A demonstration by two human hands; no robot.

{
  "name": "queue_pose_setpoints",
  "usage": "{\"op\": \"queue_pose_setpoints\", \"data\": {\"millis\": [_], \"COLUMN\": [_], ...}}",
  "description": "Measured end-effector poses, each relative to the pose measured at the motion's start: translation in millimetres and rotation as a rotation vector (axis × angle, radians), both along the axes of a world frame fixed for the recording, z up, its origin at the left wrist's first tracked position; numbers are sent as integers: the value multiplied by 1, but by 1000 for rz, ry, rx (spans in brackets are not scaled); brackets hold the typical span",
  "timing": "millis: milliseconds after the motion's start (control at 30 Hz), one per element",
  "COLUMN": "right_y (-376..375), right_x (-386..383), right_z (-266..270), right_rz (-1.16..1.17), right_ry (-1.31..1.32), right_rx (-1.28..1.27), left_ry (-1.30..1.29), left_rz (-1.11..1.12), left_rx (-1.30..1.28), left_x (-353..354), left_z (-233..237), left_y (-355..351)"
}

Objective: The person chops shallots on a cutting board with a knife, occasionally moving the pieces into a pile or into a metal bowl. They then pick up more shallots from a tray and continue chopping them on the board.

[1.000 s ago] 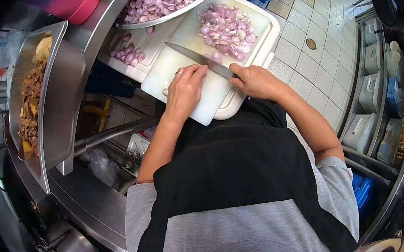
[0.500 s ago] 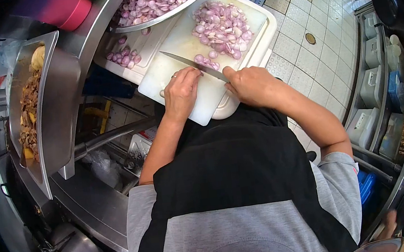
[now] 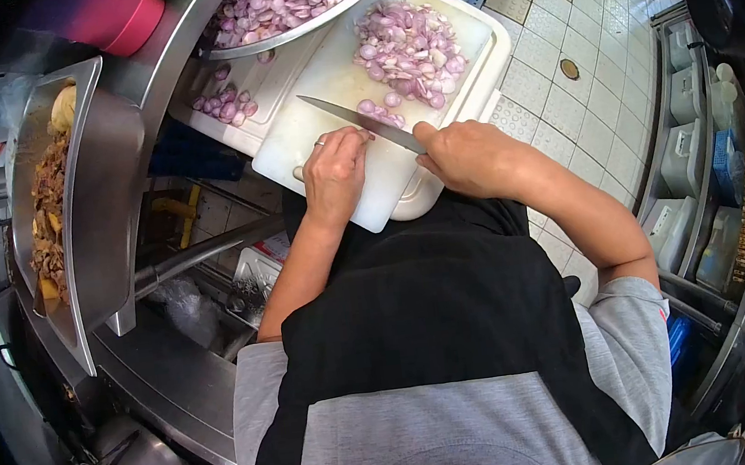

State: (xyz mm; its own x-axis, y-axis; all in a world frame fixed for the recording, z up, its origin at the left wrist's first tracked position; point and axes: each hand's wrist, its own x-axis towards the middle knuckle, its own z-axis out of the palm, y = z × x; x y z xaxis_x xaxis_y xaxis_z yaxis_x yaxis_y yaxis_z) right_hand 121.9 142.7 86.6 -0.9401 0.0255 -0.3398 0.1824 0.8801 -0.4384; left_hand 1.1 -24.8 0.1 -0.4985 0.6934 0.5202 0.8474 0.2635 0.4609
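Now, the right hand is wrapped round the handle of a knife, whose blade slants away across the front of the left hand. The left hand's fingers are bent in close to the blade; whether they pinch a piece cannot be told, as the fingertips hide it. A few loose shallot slices lie just beyond the blade, and a larger heap of slices spreads farther ahead of both hands.

The step in hand looks like slicing, paused or mid-stroke. The next move seems to call for the left fingertips tucked behind the edge, the piece steady and the blade upright.

Under both hands, the cutting board offers bare room to the left of the left hand and down toward its wrist, where a corner ends near the apron. Ahead and left of the left hand, whole shallots sit off the board, below the rim of a metal bowl, which limits reach that way. Past the right hand, the pale tray under the board ends and tiled floor opens out, leaving that elbow free.
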Motion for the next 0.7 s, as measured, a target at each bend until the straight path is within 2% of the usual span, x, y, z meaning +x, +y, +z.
{"op": "queue_pose_setpoints", "data": {"millis": [67, 167, 267, 333, 500, 700], "right_y": [0, -7, -6, -5, 3, -2], "right_x": [3, 2, -4, -4, -4, 3], "right_z": [3, -34, -47, -36, 17, 8], "right_rz": [-3, -64, -75, -73, 10, -19], "right_ry": [-24, 50, 95, 109, -61, -35], "right_rx": [-8, -57, -77, -71, -23, -47], "left_ry": [-3, -6, -4, -4, -13, -32], "left_rz": [2, 5, 5, -5, 5, 12], "left_rx": [4, 10, 16, 18, 18, 16], "left_x": [0, -1, -1, 0, 1, 1], "left_z": [-1, -3, -2, -2, -3, -3], "left_y": [0, 0, 0, -1, -1, -2]}}
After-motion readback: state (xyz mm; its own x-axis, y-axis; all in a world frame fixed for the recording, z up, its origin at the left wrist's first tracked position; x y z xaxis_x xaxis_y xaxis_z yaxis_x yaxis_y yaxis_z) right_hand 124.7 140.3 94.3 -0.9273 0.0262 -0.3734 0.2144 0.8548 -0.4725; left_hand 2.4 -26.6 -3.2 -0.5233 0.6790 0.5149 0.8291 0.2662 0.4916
